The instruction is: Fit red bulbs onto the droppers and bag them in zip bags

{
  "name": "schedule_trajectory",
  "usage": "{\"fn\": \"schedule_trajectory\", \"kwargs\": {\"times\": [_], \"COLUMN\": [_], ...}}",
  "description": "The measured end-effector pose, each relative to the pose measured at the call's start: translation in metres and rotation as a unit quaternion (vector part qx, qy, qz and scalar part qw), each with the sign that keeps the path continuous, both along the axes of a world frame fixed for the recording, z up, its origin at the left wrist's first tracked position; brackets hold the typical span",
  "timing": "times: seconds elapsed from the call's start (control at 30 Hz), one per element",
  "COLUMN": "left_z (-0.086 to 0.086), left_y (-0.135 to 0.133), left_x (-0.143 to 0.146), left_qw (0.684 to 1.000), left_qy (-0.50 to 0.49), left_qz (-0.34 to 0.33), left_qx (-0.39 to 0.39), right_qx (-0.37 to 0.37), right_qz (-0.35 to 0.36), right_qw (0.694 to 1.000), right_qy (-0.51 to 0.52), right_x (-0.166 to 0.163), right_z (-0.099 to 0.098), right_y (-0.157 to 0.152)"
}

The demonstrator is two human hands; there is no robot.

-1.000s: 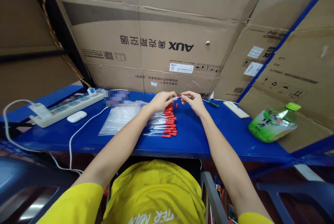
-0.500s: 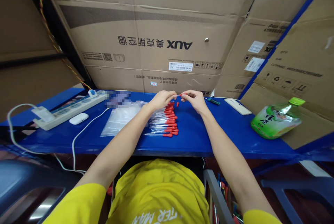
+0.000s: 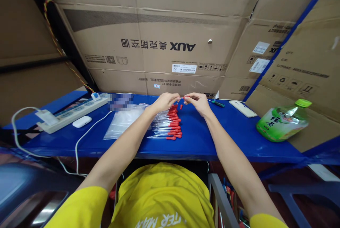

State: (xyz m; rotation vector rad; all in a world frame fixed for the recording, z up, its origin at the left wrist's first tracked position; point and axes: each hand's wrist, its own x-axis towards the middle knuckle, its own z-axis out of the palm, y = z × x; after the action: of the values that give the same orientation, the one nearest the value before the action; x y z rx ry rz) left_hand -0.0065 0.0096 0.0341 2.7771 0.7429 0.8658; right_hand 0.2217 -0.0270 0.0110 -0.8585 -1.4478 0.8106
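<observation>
Both hands meet above the far side of a blue table (image 3: 202, 139). My left hand (image 3: 166, 101) is closed, thumb and fingers pinching a thin clear dropper tube. From the right, the fingertips of my right hand (image 3: 198, 101) pinch a small red rubber bulb (image 3: 183, 97) at the tube's end. Below them lies a row of clear droppers with red bulbs (image 3: 172, 124), tubes pointing left. A loose red bulb (image 3: 181, 106) sits just under my right fingertips. Clear plastic bags (image 3: 123, 121) lie left of the row, partly behind my left forearm.
A green-handled screwdriver (image 3: 218, 103) and a white phone-like slab (image 3: 242, 108) lie to the right, near a green tea bottle (image 3: 283, 121). On the left are a power strip (image 3: 77, 111), a white case (image 3: 82, 121) and white cables. Cardboard (image 3: 159, 26) walls the back.
The hands stay in nearly the same place, with the red bulb and tube now slightly closer together between the fingers. The camera view has shifted slightly.
</observation>
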Motion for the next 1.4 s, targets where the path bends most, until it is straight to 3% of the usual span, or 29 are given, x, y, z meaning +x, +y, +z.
{"fn": "schedule_trajectory", "kwargs": {"times": [0.3, 0.47, 0.73, 0.93, 1.4], "left_z": [-0.0021, -0.0039, -0.0023, -0.0038, 0.0029], "left_y": [0.0022, 0.0014, 0.0002, 0.0049, -0.0001], "left_x": [-0.0001, 0.0025, -0.0021, -0.0031, -0.0017], "left_qw": [1.000, 1.000, 0.997, 1.000, 0.995], "left_qy": [0.019, -0.017, -0.021, -0.023, -0.057], "left_qz": [0.009, 0.017, 0.067, 0.013, -0.035], "left_qx": [0.017, 0.008, 0.014, -0.010, -0.079], "right_qx": [0.004, 0.016, -0.003, -0.001, 0.003], "right_qz": [-0.001, -0.011, -0.003, 0.006, 0.035], "right_qw": [1.000, 1.000, 1.000, 1.000, 0.999], "right_qy": [-0.009, -0.007, -0.019, -0.006, -0.002], "right_x": [-0.0031, -0.0036, 0.0002, 0.0005, -0.0008], "right_z": [-0.0004, -0.0008, -0.0011, 0.0009, 0.0043], "right_y": [-0.0008, 0.0021, 0.0038, 0.0020, -0.0041]}}
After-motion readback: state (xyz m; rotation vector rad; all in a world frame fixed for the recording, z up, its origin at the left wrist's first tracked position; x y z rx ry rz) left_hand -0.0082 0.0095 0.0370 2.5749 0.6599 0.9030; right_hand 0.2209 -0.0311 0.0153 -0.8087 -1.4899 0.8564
